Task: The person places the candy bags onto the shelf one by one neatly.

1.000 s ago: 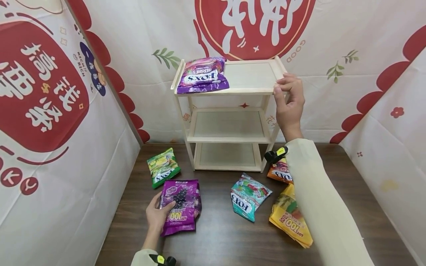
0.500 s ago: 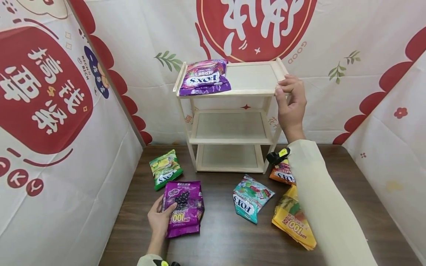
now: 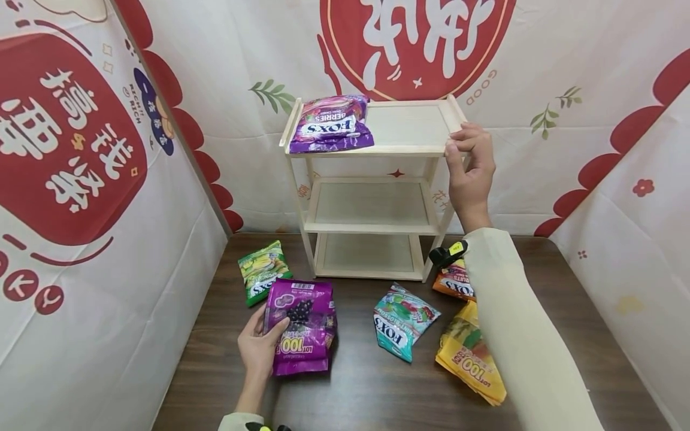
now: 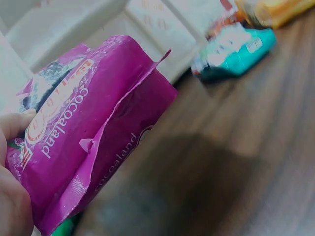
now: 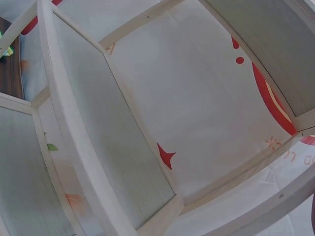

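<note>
My left hand (image 3: pixel 259 347) grips the left side of a purple candy bag (image 3: pixel 302 326) printed with LOT 100 and dark grapes, thumb across its front. In the left wrist view the purple bag (image 4: pixel 93 118) is tilted above the dark table, with a shadow below. My right hand (image 3: pixel 471 170) holds the top right edge of a pale wooden three-tier shelf (image 3: pixel 372 227), its fingertips bent over the rim. The right wrist view shows the shelf's tiers (image 5: pixel 103 118) but not the hand. On the top tier's left half lies a purple FOX'S Berries bag (image 3: pixel 331 124).
A green FOX'S bag (image 3: pixel 264 269) lies left of the shelf, partly behind the held bag. In front are a teal FOX'S bag (image 3: pixel 404 320) and a yellow LOT 100 bag (image 3: pixel 471 356). An orange bag (image 3: pixel 454 280) is partly hidden by the right sleeve. Printed cloth (image 3: pixel 539 72) stands behind.
The purple grape bag has risen off the table and shifted slightly right and toward the shelf in my left hand. My right hand stays on the shelf's edge.
</note>
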The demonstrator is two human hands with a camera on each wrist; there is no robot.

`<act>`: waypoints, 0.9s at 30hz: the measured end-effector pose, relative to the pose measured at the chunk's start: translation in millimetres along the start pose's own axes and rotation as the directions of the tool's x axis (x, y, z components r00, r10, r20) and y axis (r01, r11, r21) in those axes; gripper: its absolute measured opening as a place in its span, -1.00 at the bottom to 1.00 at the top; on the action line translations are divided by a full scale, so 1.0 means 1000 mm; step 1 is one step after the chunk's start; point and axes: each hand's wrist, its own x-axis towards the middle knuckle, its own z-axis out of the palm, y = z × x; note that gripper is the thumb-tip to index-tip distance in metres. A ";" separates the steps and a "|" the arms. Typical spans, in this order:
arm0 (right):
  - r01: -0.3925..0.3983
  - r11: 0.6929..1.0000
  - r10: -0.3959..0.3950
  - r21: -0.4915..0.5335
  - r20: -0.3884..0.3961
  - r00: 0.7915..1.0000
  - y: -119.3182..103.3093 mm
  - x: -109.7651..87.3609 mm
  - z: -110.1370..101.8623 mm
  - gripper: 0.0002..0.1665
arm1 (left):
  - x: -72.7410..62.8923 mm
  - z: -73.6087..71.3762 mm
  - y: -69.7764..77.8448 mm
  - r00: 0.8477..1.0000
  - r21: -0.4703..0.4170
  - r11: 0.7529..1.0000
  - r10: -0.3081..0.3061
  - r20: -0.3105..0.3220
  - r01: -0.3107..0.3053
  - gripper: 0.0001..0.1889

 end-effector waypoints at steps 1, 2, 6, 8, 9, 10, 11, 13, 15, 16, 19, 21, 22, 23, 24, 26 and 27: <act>0.001 1.000 -0.001 0.002 -0.001 1.000 0.000 0.000 0.000 -0.66 | -0.002 0.002 0.006 1.000 -0.019 1.000 0.010 0.005 -0.010 -0.36; 0.003 1.000 -0.003 0.005 -0.001 1.000 0.001 0.000 0.000 -0.66 | -0.003 0.003 0.013 1.000 -0.037 0.999 0.019 0.010 -0.019 -0.37; 0.008 1.000 -0.008 0.017 0.004 1.000 0.001 0.000 0.002 -0.67 | -0.008 0.011 0.043 0.997 -0.121 0.990 0.072 0.015 -0.070 -0.40; 0.010 1.000 -0.010 0.019 0.004 1.000 0.002 0.000 0.002 -0.68 | -0.009 0.016 0.060 0.995 -0.148 0.984 0.101 0.020 -0.097 -0.41; 0.009 1.000 -0.009 0.019 0.001 1.000 0.002 0.000 0.002 -0.68 | -0.010 0.018 0.068 0.993 -0.159 0.981 0.115 0.024 -0.110 -0.40; 0.009 1.000 -0.009 0.019 0.000 1.000 0.002 0.000 0.001 -0.68 | -0.011 0.021 0.076 0.992 -0.171 0.978 0.127 0.027 -0.120 -0.41; 0.010 1.000 -0.010 0.016 -0.001 1.000 0.002 0.000 0.001 -0.68 | -0.012 0.023 0.084 0.990 -0.179 0.975 0.135 0.029 -0.128 -0.41; 0.009 1.000 -0.009 0.019 -0.003 1.000 0.002 0.000 0.000 -0.67 | -0.013 0.028 0.101 0.988 -0.200 0.970 0.151 0.033 -0.141 -0.42; 0.008 1.000 -0.008 0.020 -0.003 1.000 0.003 -0.001 0.000 -0.67 | -0.014 0.032 0.117 0.986 -0.229 0.961 0.165 0.039 -0.152 -0.43; 0.009 1.000 -0.009 0.020 -0.001 1.000 0.003 -0.001 0.000 -0.68 | -0.014 0.034 0.125 0.984 -0.246 0.956 0.175 0.041 -0.160 -0.44; 0.007 1.000 -0.007 0.019 -0.002 1.000 0.003 -0.001 -0.001 -0.67 | -0.013 0.042 0.149 0.976 -0.297 0.937 0.210 0.055 -0.185 -0.45; 0.006 1.000 -0.006 0.014 -0.003 1.000 0.003 -0.001 -0.001 -0.67 | -0.012 0.047 0.165 0.968 -0.328 0.921 0.242 0.063 -0.208 -0.45; 0.004 1.000 -0.004 0.011 -0.004 1.000 0.003 0.000 -0.001 -0.67 | -0.011 0.049 0.173 0.962 -0.343 0.912 0.264 0.068 -0.226 -0.46; 0.003 1.000 -0.003 0.010 -0.005 1.000 0.003 0.000 -0.002 -0.66 | -0.009 0.052 0.181 0.956 -0.363 0.900 0.286 0.072 -0.242 -0.46; 0.001 1.000 -0.001 0.011 -0.007 1.000 0.003 0.000 -0.002 -0.66 | -0.008 0.055 0.188 0.949 -0.374 0.891 0.306 0.075 -0.258 -0.46; -0.001 1.000 0.001 0.010 -0.007 1.000 0.003 0.000 -0.002 -0.66 | -0.005 0.060 0.203 0.936 -0.389 0.875 0.343 0.076 -0.289 -0.47; -0.001 1.000 0.002 0.012 -0.009 1.000 0.004 0.000 -0.002 -0.66 | -0.004 0.063 0.210 0.928 -0.395 0.866 0.364 0.078 -0.306 -0.47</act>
